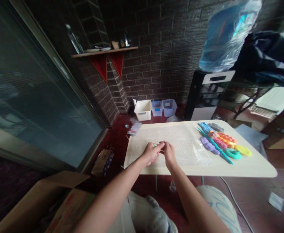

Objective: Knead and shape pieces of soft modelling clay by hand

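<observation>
My left hand (152,153) and my right hand (169,152) meet at the fingertips above the near part of a pale table (248,166). The left one is curled closed, and a small green and white bit (154,145) shows at its fingers; what it is I cannot make out. My right fingers are pinched together against the left fingertips. A thin pale strand (161,151) seems to run between the hands. Beneath them lies a sheet of clear bubble wrap (187,145). To the right rest several colourful yarn-like bundles, among them a purple one (209,145) and a yellow one (243,150).
Behind the table stand a white bin (143,110) and blue plastic boxes (169,107). A water dispenser (205,97) carries a large wrapped bottle (225,38). At lower left is an open cardboard box (42,200); a paper bag (103,161) stands on the floor.
</observation>
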A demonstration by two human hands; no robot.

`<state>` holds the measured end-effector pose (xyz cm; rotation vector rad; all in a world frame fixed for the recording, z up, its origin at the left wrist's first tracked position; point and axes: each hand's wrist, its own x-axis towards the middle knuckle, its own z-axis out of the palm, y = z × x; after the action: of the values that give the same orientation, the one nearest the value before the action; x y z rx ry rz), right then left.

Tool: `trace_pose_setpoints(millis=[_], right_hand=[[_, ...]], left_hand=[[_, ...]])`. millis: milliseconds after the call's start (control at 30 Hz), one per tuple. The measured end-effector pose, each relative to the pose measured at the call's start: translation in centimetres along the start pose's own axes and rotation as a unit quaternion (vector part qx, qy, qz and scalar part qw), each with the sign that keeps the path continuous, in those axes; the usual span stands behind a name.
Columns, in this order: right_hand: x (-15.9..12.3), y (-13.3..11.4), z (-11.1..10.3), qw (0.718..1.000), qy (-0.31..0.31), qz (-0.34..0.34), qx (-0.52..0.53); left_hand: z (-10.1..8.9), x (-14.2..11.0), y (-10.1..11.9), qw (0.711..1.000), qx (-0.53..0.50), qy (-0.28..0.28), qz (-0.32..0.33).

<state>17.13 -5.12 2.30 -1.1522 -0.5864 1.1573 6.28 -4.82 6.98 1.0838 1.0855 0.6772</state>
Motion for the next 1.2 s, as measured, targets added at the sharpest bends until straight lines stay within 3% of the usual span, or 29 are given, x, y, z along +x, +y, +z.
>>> trace_pose_setpoints(millis=[100,233,433,667,833,933,1067,1200], right_hand=[[0.0,-0.6,-0.6,0.999,0.004,0.016,0.035],[0.3,-1.8,-0.9,0.997,-0.002,0.038,0.065],[0.5,-1.7,-0.9,0.997,-0.018,0.053,0.044],[1.8,-0.4,-0.4,0.998,-0.018,0.041,-0.033],[3.6,0.0,1.8,0.996,-0.065,0.026,-0.057],[4.1,0.5,2.5,0.995,-0.088,0.019,-0.039],[4.5,1.4,1.6,0.992,-0.124,0.019,-0.018],[5.2,2.2,0.6,0.993,-0.11,0.026,-0.021]], left_hand=[[0.3,-0.6,1.2,1.0,0.005,0.012,-0.008],[-0.6,-1.4,2.1,0.999,-0.01,0.042,-0.01],[-2.6,-1.7,0.0,0.995,-0.094,0.04,0.008],[-2.8,1.4,-1.7,0.982,-0.182,-0.009,0.05],[-2.9,3.5,-1.5,0.98,-0.181,0.029,0.079],[-3.1,4.3,-1.3,0.982,-0.171,0.039,0.071],[-3.3,5.8,-1.7,0.984,-0.167,0.058,0.013],[-2.6,7.4,-1.9,0.979,-0.195,0.048,-0.038]])
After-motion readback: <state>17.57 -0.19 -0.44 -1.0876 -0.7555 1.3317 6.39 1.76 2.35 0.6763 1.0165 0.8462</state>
